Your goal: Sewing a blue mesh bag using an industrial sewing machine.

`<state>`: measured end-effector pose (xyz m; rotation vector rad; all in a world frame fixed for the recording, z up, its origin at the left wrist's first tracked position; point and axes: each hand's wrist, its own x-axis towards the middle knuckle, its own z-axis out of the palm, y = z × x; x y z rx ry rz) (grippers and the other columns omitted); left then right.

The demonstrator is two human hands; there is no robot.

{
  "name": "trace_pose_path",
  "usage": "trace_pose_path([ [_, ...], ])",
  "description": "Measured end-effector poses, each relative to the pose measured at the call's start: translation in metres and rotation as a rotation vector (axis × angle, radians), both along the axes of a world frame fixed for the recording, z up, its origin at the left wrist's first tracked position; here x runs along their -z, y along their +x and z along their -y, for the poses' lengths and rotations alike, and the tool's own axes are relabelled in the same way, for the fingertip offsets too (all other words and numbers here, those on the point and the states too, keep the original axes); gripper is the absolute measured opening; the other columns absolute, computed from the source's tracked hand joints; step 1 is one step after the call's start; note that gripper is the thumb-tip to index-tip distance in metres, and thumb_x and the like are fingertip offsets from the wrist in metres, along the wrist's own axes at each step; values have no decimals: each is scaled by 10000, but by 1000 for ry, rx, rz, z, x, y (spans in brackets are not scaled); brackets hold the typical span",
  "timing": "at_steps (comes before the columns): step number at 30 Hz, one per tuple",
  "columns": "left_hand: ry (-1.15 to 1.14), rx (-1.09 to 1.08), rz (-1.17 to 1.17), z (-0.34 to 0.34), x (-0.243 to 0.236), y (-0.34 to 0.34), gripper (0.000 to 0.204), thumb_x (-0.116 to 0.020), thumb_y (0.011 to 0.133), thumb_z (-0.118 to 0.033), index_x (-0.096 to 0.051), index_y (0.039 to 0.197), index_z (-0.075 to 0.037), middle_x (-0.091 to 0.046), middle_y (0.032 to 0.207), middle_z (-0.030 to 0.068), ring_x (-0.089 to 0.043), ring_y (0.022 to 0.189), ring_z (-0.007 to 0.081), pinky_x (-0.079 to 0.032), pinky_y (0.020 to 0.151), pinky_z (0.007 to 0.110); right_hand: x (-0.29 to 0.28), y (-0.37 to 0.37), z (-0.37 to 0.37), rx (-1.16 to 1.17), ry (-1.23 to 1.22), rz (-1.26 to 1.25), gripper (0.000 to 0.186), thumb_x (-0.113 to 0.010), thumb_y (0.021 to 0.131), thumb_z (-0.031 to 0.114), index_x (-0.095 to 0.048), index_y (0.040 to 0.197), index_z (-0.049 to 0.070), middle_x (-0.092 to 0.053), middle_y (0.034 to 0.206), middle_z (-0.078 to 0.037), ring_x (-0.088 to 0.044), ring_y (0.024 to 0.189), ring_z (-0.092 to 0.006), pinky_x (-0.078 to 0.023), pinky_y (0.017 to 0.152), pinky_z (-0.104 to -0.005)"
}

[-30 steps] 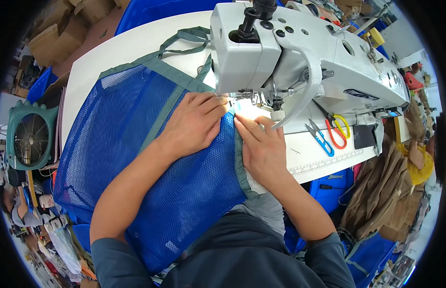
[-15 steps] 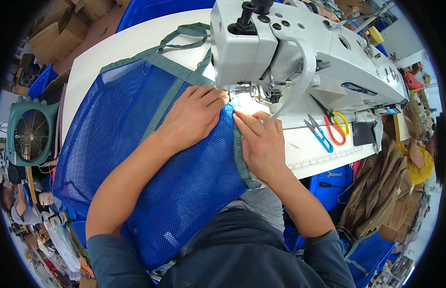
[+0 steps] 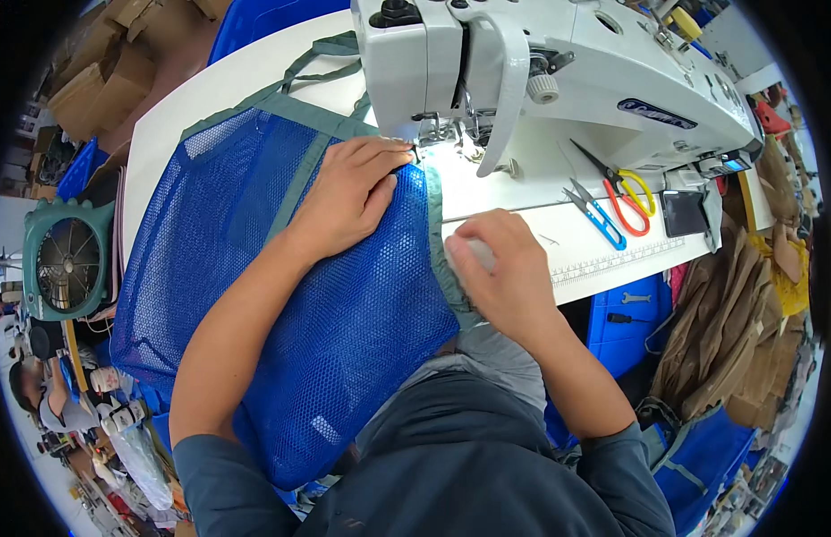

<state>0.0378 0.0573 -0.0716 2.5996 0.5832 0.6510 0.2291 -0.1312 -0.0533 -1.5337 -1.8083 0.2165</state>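
A blue mesh bag (image 3: 344, 358) with green fabric edging (image 3: 436, 228) lies over the white table and hangs down toward my lap. My left hand (image 3: 348, 192) rests flat on the mesh, its fingers stretched to the lit needle area of the white sewing machine (image 3: 568, 63) and the thumb apart. Beside the bag's right edge, my right hand (image 3: 505, 268) is curled, thumb and fingertips closing at the green edging. Its palm side is mostly hidden. The presser foot (image 3: 429, 139) stands just beyond my left fingertips. Green straps (image 3: 322, 58) lie behind the bag.
Right of the machine's needle lie blue thread snips (image 3: 599, 215), scissors (image 3: 626, 201) with red and yellow handles, and a dark flat object (image 3: 684, 213). A ruler scale (image 3: 612, 259) runs along the table's front edge. A green fan (image 3: 68, 259) stands at left.
My right hand has drawn back from the needle area, down along the green edging, and its fingers have curled. The left hand stays near the needle. The whole view has shifted slightly.
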Motion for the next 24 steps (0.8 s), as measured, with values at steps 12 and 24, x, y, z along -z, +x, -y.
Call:
trace_pose_path([
  [12, -1, 17, -12, -1, -1, -3, 331, -603, 1011, -57, -702, 1325, -76, -677, 1416, 107, -578, 1347, 323, -395, 1171, 449, -1, 0, 2, -50, -716, -858, 423, -688, 980, 87, -641, 1383, -35, -712, 1210, -109, -706, 965, -240, -582, 723, -356],
  [24, -530, 97, 95, -17, -10, -14, 317, -602, 968, -14, -733, 1256, -38, -689, 1432, 111, -575, 1402, 306, -413, 1200, 448, 24, 4, -34, -138, 20, 365, 328, -771, 795, 141, -727, 1090, 5, -674, 1293, -134, -573, 1307, -336, -439, 1073, -491],
])
